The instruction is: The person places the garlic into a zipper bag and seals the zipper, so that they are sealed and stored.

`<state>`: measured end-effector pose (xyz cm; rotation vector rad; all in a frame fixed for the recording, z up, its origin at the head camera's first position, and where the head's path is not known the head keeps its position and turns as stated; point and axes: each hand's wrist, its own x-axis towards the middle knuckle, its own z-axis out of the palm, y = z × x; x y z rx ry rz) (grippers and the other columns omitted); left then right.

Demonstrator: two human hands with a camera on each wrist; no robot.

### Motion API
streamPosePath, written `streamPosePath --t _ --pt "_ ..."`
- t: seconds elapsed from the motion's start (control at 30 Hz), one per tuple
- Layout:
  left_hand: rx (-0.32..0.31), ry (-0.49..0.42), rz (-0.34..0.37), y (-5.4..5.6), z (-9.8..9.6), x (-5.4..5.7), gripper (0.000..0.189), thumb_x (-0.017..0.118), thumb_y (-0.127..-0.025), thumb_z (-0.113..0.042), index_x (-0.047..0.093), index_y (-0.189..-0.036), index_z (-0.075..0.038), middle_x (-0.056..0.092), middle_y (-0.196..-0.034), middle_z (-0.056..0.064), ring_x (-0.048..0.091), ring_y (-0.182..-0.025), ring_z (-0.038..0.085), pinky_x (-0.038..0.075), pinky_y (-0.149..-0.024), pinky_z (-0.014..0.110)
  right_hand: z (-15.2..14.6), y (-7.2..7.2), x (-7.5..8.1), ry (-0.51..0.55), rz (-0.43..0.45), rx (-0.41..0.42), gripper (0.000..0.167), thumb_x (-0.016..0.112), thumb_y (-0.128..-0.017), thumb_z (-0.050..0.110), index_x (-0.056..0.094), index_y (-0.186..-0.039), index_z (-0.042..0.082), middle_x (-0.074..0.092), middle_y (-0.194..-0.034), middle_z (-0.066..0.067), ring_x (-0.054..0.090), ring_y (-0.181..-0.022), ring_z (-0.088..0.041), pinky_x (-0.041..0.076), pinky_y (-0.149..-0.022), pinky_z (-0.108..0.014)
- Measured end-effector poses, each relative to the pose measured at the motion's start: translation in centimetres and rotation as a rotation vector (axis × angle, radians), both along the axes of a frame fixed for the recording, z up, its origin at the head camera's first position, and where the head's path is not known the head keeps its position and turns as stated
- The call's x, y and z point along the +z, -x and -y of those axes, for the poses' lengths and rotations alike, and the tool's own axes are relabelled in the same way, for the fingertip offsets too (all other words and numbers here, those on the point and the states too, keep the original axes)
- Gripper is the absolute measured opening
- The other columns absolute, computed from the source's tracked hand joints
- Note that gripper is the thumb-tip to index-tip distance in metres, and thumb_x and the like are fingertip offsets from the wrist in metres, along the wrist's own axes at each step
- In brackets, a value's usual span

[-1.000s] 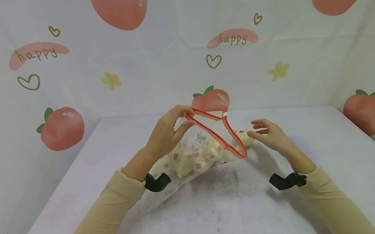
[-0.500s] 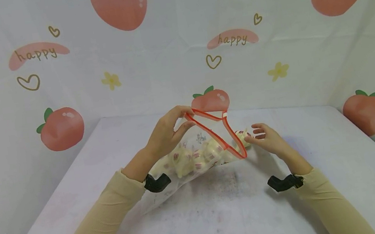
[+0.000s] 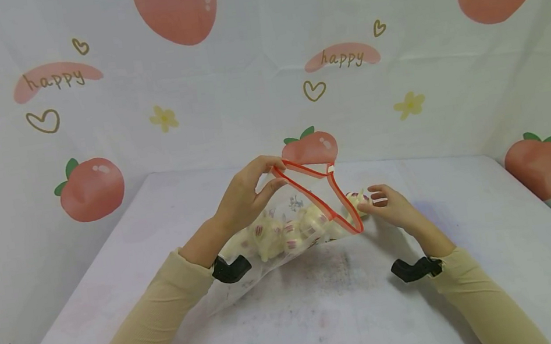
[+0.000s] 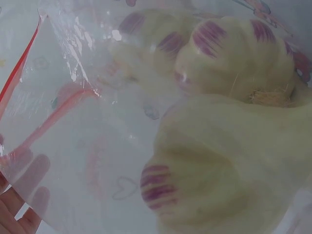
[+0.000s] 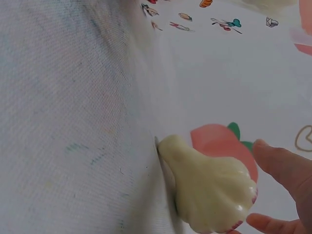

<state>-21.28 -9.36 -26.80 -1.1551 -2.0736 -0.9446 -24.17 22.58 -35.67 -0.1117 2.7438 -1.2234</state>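
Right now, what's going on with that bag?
Someone's left hand pinches the red edge of a clear bag, holding it open. Several garlic bulbs are inside. The right hand is open beside another bulb, which lies on the table outside the bag.

I have a way into the bag (image 3: 294, 203) through its mouth: the left hand (image 3: 246, 191) pinches the red rim (image 3: 344, 200) up, leaving a slanted gap toward the right-hand side. Beside the rim's right corner, a loose garlic bulb (image 5: 209, 187) stands between that gap and the right hand (image 3: 391, 205); I cannot tell whether the thumb touches it. Inside, more garlic bulbs (image 3: 269, 237) crowd the lower part, with room above them. The left forearm (image 3: 153, 318) blocks my front-left approach. Between both forearms, the table (image 3: 328, 323) gives me open passage.
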Motion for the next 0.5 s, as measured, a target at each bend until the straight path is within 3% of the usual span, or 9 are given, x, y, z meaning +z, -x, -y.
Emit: streamPosePath --t 0.5 --pt "-0.004 -0.003 0.000 0.08 0.06 -0.13 0.054 0.038 -0.091 -0.051 0.054 -0.105 -0.001 0.062 -0.105 0.012 0.060 -0.097 0.024 0.049 -0.088 0.037 0.54 0.62 -0.70 0.038 -0.015 0.010 0.068 0.063 -0.089 0.028 0.030 -0.140 -0.002 0.037 -0.138 -0.032 0.042 -0.125 -0.044 0.042 -0.099 -0.051"
